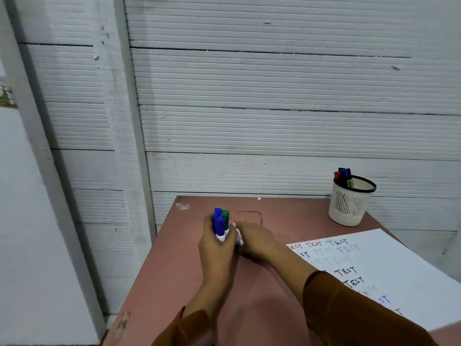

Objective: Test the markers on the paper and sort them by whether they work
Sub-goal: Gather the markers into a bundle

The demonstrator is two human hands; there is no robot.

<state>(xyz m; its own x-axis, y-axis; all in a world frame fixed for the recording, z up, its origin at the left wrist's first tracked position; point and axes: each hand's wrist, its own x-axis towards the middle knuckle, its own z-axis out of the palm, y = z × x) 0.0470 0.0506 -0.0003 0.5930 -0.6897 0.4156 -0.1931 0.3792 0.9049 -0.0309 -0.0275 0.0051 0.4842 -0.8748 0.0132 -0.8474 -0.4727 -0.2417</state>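
Paper [389,268], white sheet on the table: handwritten word "TEST" repeated in rows. Top row: red "EST" cut off by the arm, red "TEST", black "TEST". Second row: black "ST", then faint grey "TEST" twice. Below: one very faint "TEST", two black "TEST", a bluish "ST" near the sleeve. Yellow label on a marker in the cup [351,199]: unreadable.

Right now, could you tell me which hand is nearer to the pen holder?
Right. The right hand lies mid-table, on the pen holder side of the left hand, which grips a marker bundle farther off.
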